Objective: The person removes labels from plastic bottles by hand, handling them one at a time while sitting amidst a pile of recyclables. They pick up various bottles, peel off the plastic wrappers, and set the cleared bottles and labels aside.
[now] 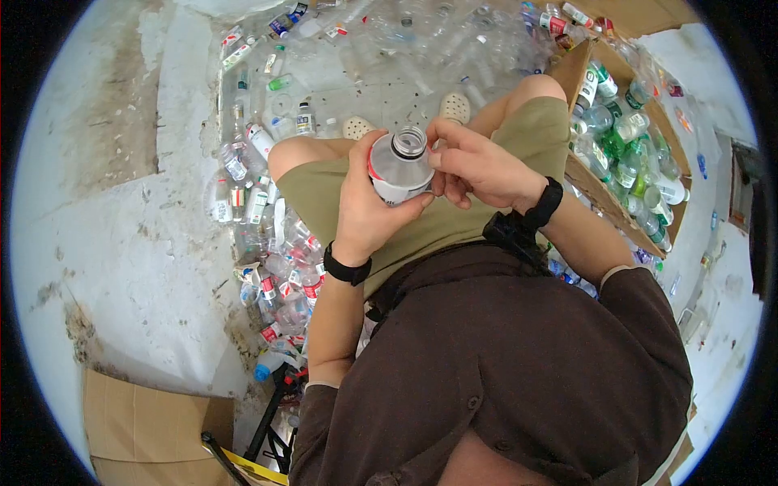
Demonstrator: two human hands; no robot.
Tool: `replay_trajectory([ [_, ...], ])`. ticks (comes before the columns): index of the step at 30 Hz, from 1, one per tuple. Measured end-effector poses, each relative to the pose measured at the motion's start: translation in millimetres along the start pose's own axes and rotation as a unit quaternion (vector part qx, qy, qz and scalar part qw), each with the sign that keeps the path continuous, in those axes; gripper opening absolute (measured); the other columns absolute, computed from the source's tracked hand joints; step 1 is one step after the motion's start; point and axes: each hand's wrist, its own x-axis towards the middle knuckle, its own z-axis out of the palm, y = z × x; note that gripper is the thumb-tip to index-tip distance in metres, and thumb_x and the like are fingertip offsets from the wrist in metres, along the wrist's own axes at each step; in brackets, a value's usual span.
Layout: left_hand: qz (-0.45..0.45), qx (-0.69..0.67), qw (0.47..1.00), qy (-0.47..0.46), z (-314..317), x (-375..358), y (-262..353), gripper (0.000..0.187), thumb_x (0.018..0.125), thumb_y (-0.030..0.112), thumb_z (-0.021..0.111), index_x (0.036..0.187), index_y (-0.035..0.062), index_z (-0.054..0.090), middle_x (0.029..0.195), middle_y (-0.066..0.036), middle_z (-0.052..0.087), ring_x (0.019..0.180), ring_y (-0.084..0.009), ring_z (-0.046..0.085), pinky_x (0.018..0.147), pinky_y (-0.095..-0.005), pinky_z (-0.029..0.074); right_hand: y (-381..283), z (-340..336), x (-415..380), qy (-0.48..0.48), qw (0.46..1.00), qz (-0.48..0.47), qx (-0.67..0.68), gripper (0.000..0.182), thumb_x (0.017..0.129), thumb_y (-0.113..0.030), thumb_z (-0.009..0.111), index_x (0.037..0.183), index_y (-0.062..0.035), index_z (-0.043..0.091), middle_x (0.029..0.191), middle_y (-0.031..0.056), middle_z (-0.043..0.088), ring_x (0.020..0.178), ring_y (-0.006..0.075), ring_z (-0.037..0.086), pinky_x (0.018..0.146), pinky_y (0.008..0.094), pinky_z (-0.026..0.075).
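My left hand (366, 206) is wrapped round a plastic bottle (400, 172) with a silver-grey label and a red edge. The bottle is held above my lap, its uncapped mouth tilted up towards me. Close against the bottle's right side is my right hand (480, 162), fingers curled and thumb and forefinger pinched together beside the shoulder of the bottle. Whatever the pinch holds, possibly the label's edge, is too small to make out. Black bands circle both wrists.
A cardboard box (574, 71) full of green and clear bottles stands to the right. Many clear bottles (405, 40) lie on the floor ahead. More bottles and torn labels (296, 279) are heaped at the left. Flattened cardboard (146, 417) lies at lower left.
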Motion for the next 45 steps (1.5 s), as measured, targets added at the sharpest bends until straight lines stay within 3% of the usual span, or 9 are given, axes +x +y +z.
replay_trajectory([
  [3,0.021,-0.028,0.999,-0.007,0.1,-2.1,-1.5,0.085,0.058,0.012,0.082,0.127,0.0023,0.035,0.112,-0.015,0.056,0.104,-0.0248,0.057,0.088,-0.0349,0.046,-3.6,4.8,-3.9,0.002,0.999,0.037,0.033,0.032,0.092,-0.018,0.046,0.122,-0.0076,0.040,0.070,0.0051,0.054,0.048,0.0064,0.046,0.041,0.0195,0.035],
  [5,0.027,-0.041,0.999,0.015,2.7,-4.8,-5.3,0.086,0.058,0.013,0.083,0.128,0.0019,0.034,0.113,-0.015,0.055,0.105,-0.0248,0.056,0.088,-0.0345,0.045,-3.4,5.3,-4.6,-0.015,0.998,0.036,0.055,0.041,0.089,-0.021,0.053,0.125,-0.0059,0.040,0.067,0.0020,0.053,0.047,0.0065,0.047,0.039,0.0201,0.035],
  [9,0.042,-0.066,0.996,0.033,5.2,-5.0,-5.1,0.087,0.060,0.015,0.084,0.130,0.0014,0.033,0.116,-0.016,0.054,0.108,-0.0249,0.055,0.090,-0.0344,0.044,-2.0,9.7,-7.4,-0.030,0.995,0.041,0.089,0.043,0.089,-0.018,0.051,0.129,-0.0092,0.039,0.066,0.0012,0.052,0.047,0.0053,0.045,0.039,0.0195,0.034],
  [12,0.013,-0.047,0.999,-0.008,-0.7,-6.0,-6.9,0.094,0.062,0.016,0.085,0.134,0.0026,0.025,0.122,-0.013,0.049,0.114,-0.0235,0.050,0.097,-0.0358,0.040,3.9,9.4,-7.2,-0.027,0.991,0.031,0.124,0.042,0.089,-0.014,0.049,0.129,-0.0117,0.038,0.067,0.0019,0.052,0.049,0.0046,0.044,0.040,0.0185,0.032],
  [15,0.057,0.037,0.998,0.003,-4.1,-4.7,-8.0,0.085,0.060,0.013,0.083,0.129,0.0006,0.034,0.116,-0.018,0.052,0.109,-0.0310,0.053,0.091,-0.0384,0.043,7.1,10.5,-5.8,-0.042,0.987,0.034,0.151,0.049,0.090,-0.013,0.046,0.137,-0.0157,0.031,0.072,0.0042,0.050,0.049,0.0034,0.037,0.041,0.0168,0.028],
  [27,0.077,0.079,0.994,-0.007,-1.7,-7.7,-10.3,0.083,0.057,0.009,0.082,0.126,0.0003,0.036,0.114,-0.019,0.050,0.105,-0.0359,0.051,0.090,-0.0421,0.041,18.6,14.1,-6.3,-0.035,0.976,0.025,0.212,0.039,0.085,-0.003,0.040,0.122,-0.0160,0.040,0.070,-0.0022,0.044,0.047,0.0012,0.028,0.038,0.0154,0.020],
  [29,0.088,0.128,0.987,-0.046,-3.6,-8.4,-11.3,0.090,0.065,0.012,0.082,0.133,0.0008,0.024,0.121,-0.016,0.050,0.112,-0.0250,0.051,0.095,-0.0368,0.041,21.1,14.8,-5.7,-0.032,0.976,0.009,0.213,0.035,0.085,-0.003,0.040,0.118,-0.0158,0.042,0.068,-0.0037,0.042,0.046,0.0011,0.027,0.038,0.0157,0.019],
  [35,0.119,0.201,0.971,-0.043,-5.1,-4.1,-1.3,0.087,0.064,0.018,0.083,0.130,-0.0001,0.028,0.117,-0.016,0.050,0.108,-0.0291,0.054,0.090,-0.0373,0.043,15.2,18.9,-6.2,0.010,0.981,0.021,0.195,0.034,0.083,-0.004,0.044,0.115,-0.0158,0.044,0.067,-0.0043,0.041,0.046,0.0014,0.027,0.039,0.0168,0.020],
  [45,0.121,0.191,0.973,-0.037,4.1,-4.3,-2.8,0.084,0.065,0.016,0.081,0.129,-0.0009,0.029,0.116,-0.016,0.049,0.107,-0.0302,0.053,0.092,-0.0374,0.042,16.0,12.8,-5.2,0.030,0.986,0.017,0.165,0.031,0.081,-0.005,0.045,0.111,-0.0135,0.048,0.066,-0.0036,0.041,0.046,0.0021,0.028,0.040,0.0169,0.019],
])
